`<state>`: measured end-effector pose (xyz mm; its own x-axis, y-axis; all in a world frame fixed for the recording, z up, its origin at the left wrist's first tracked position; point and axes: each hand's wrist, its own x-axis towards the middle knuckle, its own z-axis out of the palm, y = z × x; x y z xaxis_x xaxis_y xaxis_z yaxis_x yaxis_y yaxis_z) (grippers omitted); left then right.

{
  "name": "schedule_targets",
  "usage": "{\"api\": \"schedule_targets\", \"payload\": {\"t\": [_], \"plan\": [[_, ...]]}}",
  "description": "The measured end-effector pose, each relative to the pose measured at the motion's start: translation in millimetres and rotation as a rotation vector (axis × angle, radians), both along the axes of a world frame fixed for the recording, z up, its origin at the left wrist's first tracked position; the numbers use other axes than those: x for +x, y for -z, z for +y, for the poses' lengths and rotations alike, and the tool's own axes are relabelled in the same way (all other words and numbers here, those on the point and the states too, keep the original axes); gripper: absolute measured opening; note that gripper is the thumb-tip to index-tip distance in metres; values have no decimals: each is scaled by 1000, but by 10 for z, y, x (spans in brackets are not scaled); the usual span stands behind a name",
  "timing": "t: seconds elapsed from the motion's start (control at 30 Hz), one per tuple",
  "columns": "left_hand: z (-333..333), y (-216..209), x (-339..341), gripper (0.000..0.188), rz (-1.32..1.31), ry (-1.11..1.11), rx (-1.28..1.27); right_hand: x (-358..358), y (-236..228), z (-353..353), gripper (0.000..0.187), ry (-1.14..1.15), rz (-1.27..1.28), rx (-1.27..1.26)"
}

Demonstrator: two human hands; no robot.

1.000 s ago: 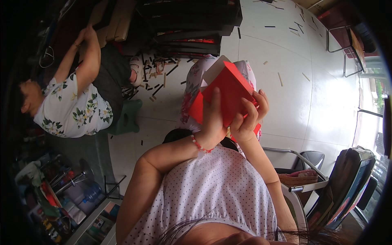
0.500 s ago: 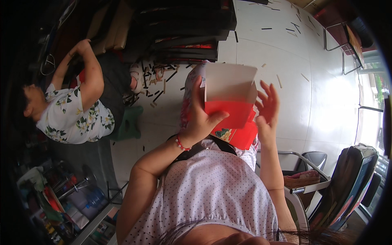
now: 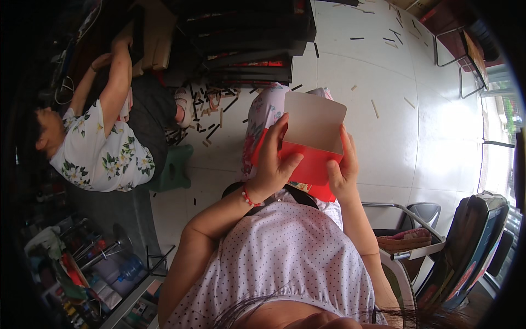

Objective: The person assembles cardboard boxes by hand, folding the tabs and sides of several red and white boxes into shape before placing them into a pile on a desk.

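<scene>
A red cardboard box (image 3: 309, 164) with a pale inside and a raised flap is held up over my lap. My left hand (image 3: 272, 159) grips its left side, thumb on the front face and fingers behind. On the other side, my right hand (image 3: 344, 170) is closed round the edge, its thumb also on the front. More red card (image 3: 322, 193) with a patterned patch shows beneath the box, on my lap; whether it is a separate piece I cannot tell.
To the left a co-worker (image 3: 104, 137) sits on a green stool (image 3: 174, 164), arms at brown cardboard (image 3: 156, 35). Black stacked sheets (image 3: 246, 44) stand ahead. Black and tan strips (image 3: 211, 104) litter the floor. A metal-framed chair (image 3: 408, 252) stands at my right.
My right hand has come in from the side and closed on the box's right edge. The box has tilted and shifted slightly. The co-worker's arms have moved.
</scene>
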<state>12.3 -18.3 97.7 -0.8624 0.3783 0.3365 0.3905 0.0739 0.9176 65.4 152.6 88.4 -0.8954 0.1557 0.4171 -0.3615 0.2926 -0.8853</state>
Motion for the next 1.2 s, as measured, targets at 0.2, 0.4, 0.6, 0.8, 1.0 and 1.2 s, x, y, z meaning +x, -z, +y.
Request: {"api": "schedule_targets", "payload": {"t": [0.2, 0.4, 0.6, 0.8, 1.0, 1.2], "plan": [[-28, 13, 25, 52, 65, -12, -87, -20, -21, 1, 55, 10, -52, -82], [-26, 39, -26, 44, 9, -15, -51, -49, -13, 2, 53, 25, -43, 56], [-26, 24, -47, 48, -271, -18, 34, -109, -98, -55, 61, 137, 29, 338], [-22, 24, -127, 55, -415, 96, 163, -106, -34, 5, 66, 147, 37, 457], [-28, 0, -119, 55, -308, 57, 98, -151, -28, 39, 59, 130, 59, 397], [-42, -11, -114, 54, -254, 47, 23, -131, -40, 89, 51, 138, 70, 492]]}}
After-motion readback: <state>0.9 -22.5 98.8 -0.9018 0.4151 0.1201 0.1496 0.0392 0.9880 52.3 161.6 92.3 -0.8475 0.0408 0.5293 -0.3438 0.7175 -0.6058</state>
